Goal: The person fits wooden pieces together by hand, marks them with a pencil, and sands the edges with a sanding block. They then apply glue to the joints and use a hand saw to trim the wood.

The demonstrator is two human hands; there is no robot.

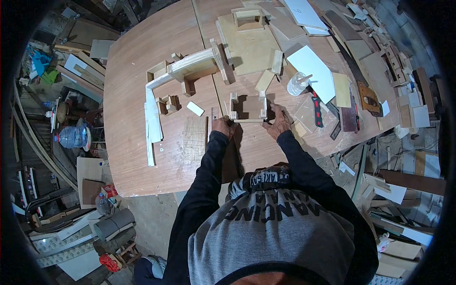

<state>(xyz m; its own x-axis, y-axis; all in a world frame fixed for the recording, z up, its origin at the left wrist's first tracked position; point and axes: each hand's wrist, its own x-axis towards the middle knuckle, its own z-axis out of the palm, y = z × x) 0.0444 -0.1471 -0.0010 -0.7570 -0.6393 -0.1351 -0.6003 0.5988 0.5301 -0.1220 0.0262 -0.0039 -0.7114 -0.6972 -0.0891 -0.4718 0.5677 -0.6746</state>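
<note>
In the head view, a small U-shaped wooden frame [249, 120] lies on the table before me, its open side facing away. My left hand [223, 127] is closed at its near left corner, fingertips partly hidden. At the near right corner, my right hand [279, 124] pinches the frame between thumb and fingers. Left of the frame lies a small pale block [195, 109]. Beyond it stands a larger wooden assembly [199, 59] with upright pieces. A thin marked wooden panel [195, 137] lies beside my left forearm.
The wooden table [130, 173] carries a red-and-black cutter [317, 110], a clear container with a stick [298, 84], a handsaw [368, 99], white panels [311, 66] and a plywood sheet [249, 47]. Long pale strips [152, 118] lie at left. Board offcuts and a water bottle [73, 137] surround the table.
</note>
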